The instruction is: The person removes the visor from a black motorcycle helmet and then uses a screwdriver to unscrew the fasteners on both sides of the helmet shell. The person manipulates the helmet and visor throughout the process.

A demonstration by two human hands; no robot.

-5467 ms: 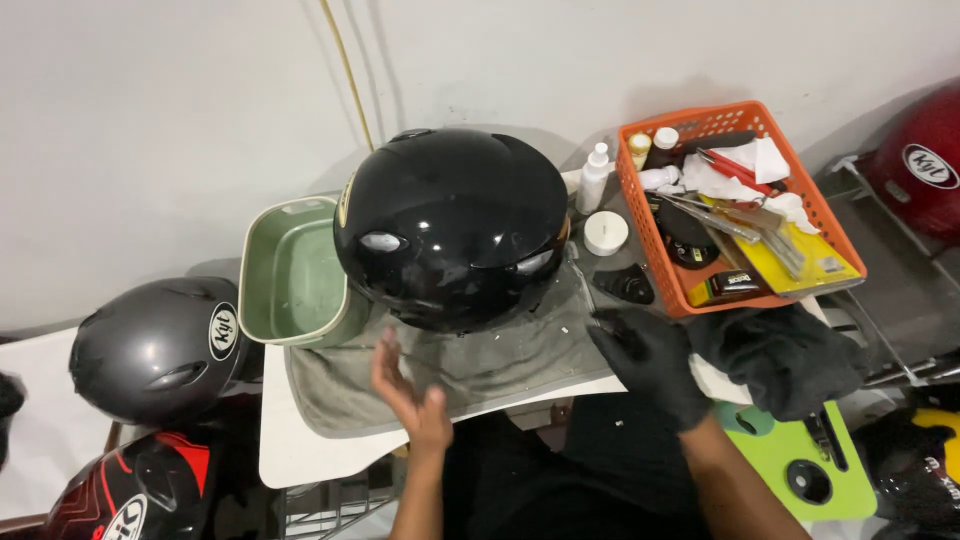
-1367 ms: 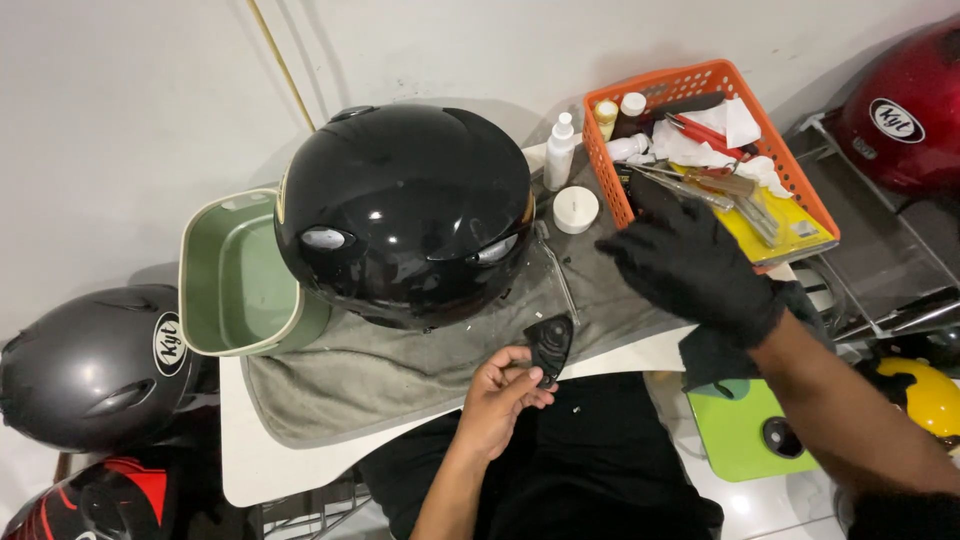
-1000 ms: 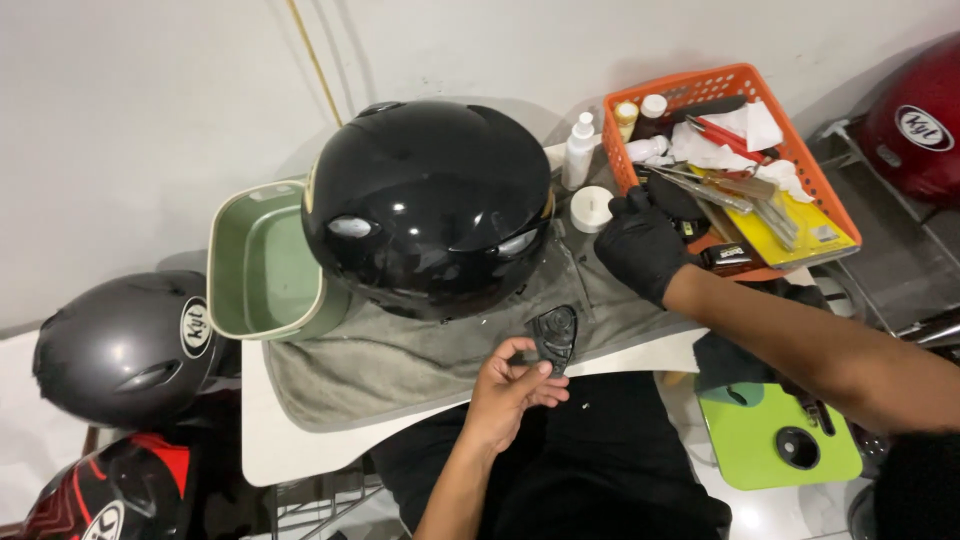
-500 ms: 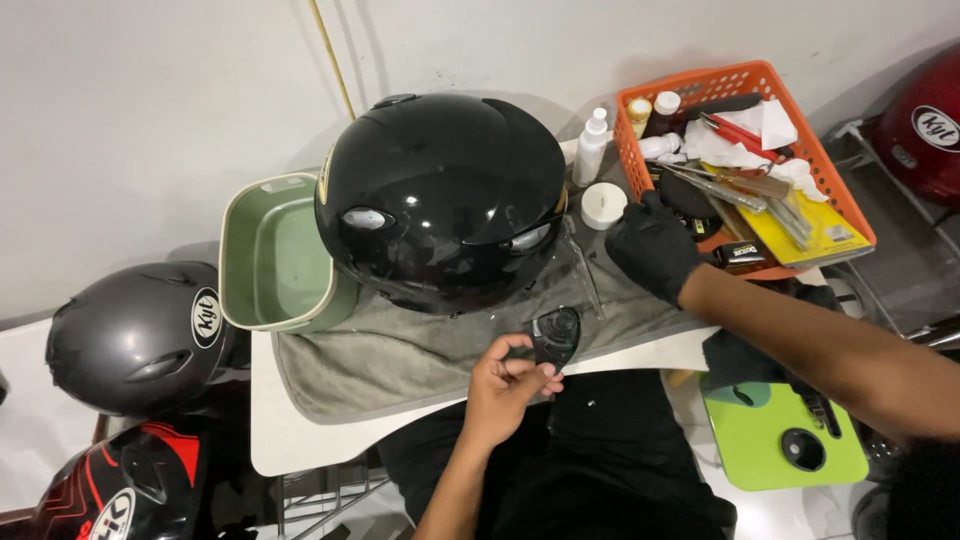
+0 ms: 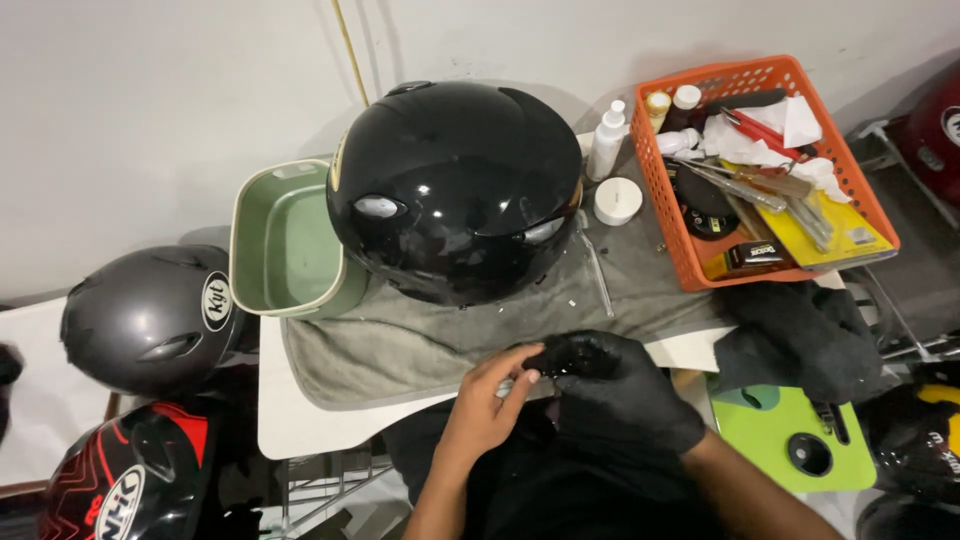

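A glossy black helmet rests on a grey towel spread over a small white table. At the table's near edge my bare left hand and my black-gloved right hand meet. Both pinch a small black plastic part between their fingertips, just below the helmet. The glove hides most of the part.
A pale green basin sits left of the helmet. An orange basket of tools and rags stands at right, with a white spray bottle and a white jar beside it. Other helmets lie around. A green board lies lower right.
My gloved right hand has drawn back from the orange basket to the table's near edge and joined my left hand on the small black part.
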